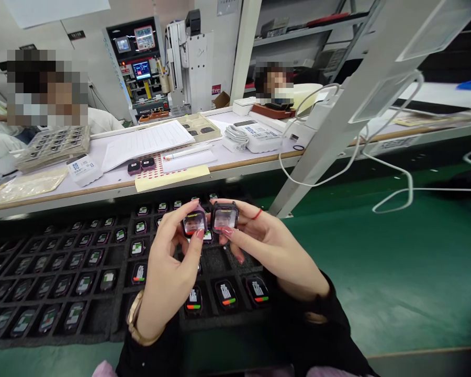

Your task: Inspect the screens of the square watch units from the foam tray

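Observation:
My left hand (172, 262) grips a purple-cased smartwatch (194, 222) between thumb and fingers, its lit screen facing me. Beside it, my right hand (259, 238) holds a black-cased smartwatch (225, 218) the same way, the thumb on the lower part of its screen. Both screens show a picture with a line of yellow text on top. The two watches are held close together above a black foam tray (215, 264). Several watches with lit screens, such as a watch (226, 294) showing red and green bars, lie in the tray's compartments.
Left of my arms, another foam tray (98, 319) holds rows of watches. Beyond stands a bench (118, 184) with papers (149, 144), two small watch cases (141, 165), a white box (259, 137) and cables. A slanted white post (329, 115) rises at right. Two people sit behind the bench.

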A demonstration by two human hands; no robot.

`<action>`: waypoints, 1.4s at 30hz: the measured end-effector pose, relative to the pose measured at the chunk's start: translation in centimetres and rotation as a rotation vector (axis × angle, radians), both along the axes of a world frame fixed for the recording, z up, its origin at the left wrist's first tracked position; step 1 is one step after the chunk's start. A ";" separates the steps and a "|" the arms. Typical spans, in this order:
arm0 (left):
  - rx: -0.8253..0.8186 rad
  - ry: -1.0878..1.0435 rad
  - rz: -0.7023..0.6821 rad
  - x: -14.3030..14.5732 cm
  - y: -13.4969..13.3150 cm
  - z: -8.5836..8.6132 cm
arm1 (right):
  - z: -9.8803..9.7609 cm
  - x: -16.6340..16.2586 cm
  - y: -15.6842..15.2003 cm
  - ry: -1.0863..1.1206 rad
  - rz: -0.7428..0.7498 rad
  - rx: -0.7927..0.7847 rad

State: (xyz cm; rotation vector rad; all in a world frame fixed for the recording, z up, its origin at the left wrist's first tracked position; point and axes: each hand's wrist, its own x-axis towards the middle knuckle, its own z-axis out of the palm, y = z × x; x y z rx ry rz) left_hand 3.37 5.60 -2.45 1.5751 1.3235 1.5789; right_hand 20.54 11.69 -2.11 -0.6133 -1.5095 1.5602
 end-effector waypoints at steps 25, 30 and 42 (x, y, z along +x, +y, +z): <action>-0.012 -0.017 -0.029 0.0 -0.1 -0.1 | -0.1 -0.1 0.0 -0.013 -0.003 0.003; -0.004 -0.026 -0.025 0.0 -0.1 -0.1 | -0.1 -0.1 0.1 -0.006 0.004 0.020; -0.008 -0.026 0.042 0.3 0.4 -0.2 | 0.2 0.2 0.0 -0.009 -0.001 0.023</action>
